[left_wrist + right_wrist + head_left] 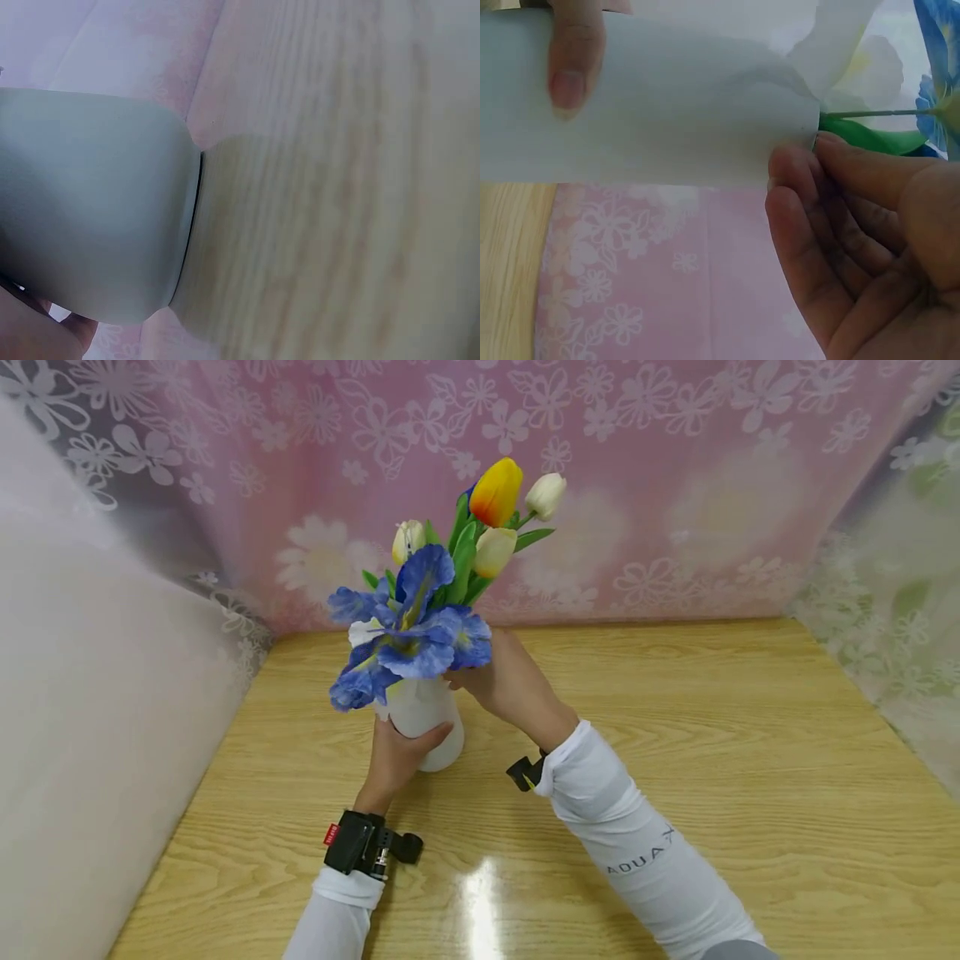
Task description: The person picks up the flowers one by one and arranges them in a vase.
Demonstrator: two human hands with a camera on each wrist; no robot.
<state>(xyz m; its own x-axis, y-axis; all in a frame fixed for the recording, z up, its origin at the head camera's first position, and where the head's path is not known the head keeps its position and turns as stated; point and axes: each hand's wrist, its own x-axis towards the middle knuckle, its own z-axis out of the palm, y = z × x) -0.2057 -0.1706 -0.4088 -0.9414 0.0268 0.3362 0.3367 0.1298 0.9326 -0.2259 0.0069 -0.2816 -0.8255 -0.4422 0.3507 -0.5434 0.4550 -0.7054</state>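
A white vase (431,718) stands on the table, tilted little if at all, holding artificial flowers. My left hand (397,756) grips its body, the thumb (574,64) lying across the near side. At the rim, my right hand (517,685) pinches the vase's edge between thumb and index finger, as the right wrist view shows; the other fingers are curled. Blue irises (420,647) spill over the front and hide most of the rim. Behind them rise a yellow-orange tulip (496,493), a white tulip (546,496) and cream tulips (495,552) with green leaves.
The wood-grain table (675,718) runs back to a pink floral curtain (600,552). A pale wall or sheet (97,693) borders the left side, and a flowered translucent curtain (892,635) the right.
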